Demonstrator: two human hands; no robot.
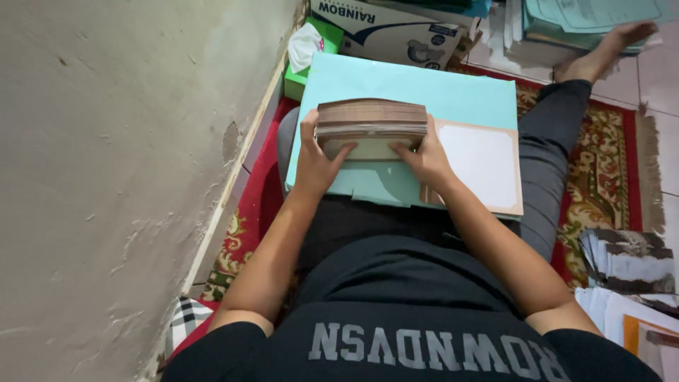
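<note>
Gripping one card stack (370,122), two hands

Brown card stack (371,120), pale turquoise board (424,92), red patterned rug (601,155).

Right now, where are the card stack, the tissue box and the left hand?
card stack (371,117), head view, brown top edge
tissue box (327,35), head view, green top
left hand (315,163), head view, back of hand

Against the pale, chipped wall (106,177), a green tissue box (300,67) beside a white printed carton (396,28), a red patterned rug (601,155) on the tiled floor (654,78), pale green papers (587,18) stacked beyond, and loose white sheets (629,311) lower right.
</note>
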